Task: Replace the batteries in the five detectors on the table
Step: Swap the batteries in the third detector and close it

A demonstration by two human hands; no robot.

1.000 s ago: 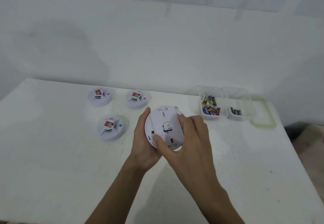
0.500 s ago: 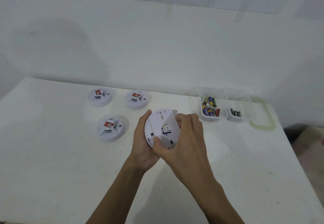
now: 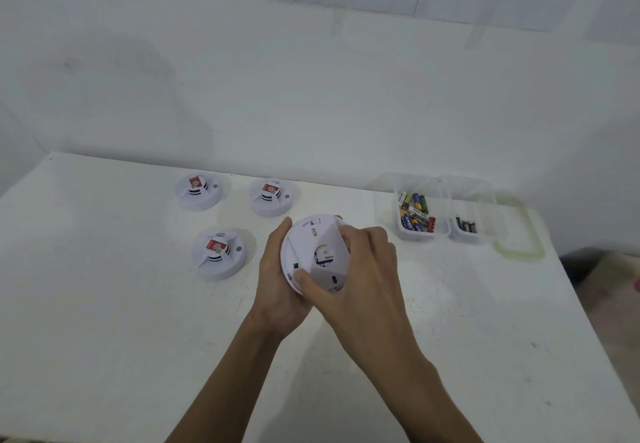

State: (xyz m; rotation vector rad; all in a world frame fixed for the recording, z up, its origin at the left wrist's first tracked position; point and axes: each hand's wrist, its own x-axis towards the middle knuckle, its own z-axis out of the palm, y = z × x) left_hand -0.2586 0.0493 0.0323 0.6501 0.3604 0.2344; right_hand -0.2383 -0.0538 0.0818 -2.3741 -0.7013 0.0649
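Note:
A white round detector (image 3: 313, 248) is held above the table with its back side up, showing a small opening with a label. My left hand (image 3: 277, 283) cups its left rim from below. My right hand (image 3: 360, 269) grips its back plate, thumb at the lower edge and fingers curled over the right side. Three more white detectors with red stickers lie face up on the table (image 3: 104, 321): one far left (image 3: 198, 191), one beside it (image 3: 272, 196), one nearer me (image 3: 219, 252). A fifth is not visible.
A clear tub (image 3: 420, 233) with several mixed batteries (image 3: 415, 212) stands at the back right, with a second tub (image 3: 467, 234) holding a few dark batteries beside it. A clear lid with a green rim (image 3: 519, 252) lies right of them. A white wall rises behind.
My right hand has shifted over the detector's back, its fingers curling further across the right side. The detector has turned slightly in my hands. The other detectors have not moved.

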